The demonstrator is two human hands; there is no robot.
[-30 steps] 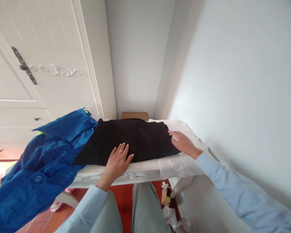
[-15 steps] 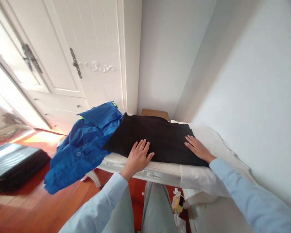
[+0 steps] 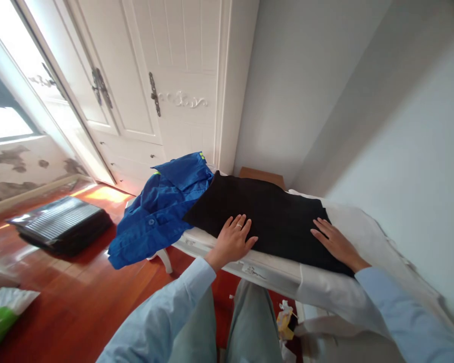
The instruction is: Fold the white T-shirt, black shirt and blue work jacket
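Note:
A piece of black cloth [image 3: 272, 222], perhaps a folded garment, lies spread on a narrow white table [image 3: 276, 282]. My left hand [image 3: 234, 239], with a ring on one finger, rests on its near edge left of the middle, fingers stretched out. Flat on the right end of the cloth lies my right hand [image 3: 335, 242], fingers extended. Neither hand grips anything. A blue garment [image 3: 162, 206] with a button and yellow-green trim sits at the left, partly under the black cloth and hanging over the table's edge.
White cloth [image 3: 355, 227] covers the table's right end. Behind the table are a cardboard-coloured box [image 3: 263, 176], a wall and a white wardrobe [image 3: 185, 65]. A black case [image 3: 66, 224] lies on the red wooden floor, with a green-and-white bag [image 3: 3, 315] nearer me.
My view has turned left, so the scene sits further right and the window and bag have come into sight. Both hands remain on the black cloth in nearly the same places.

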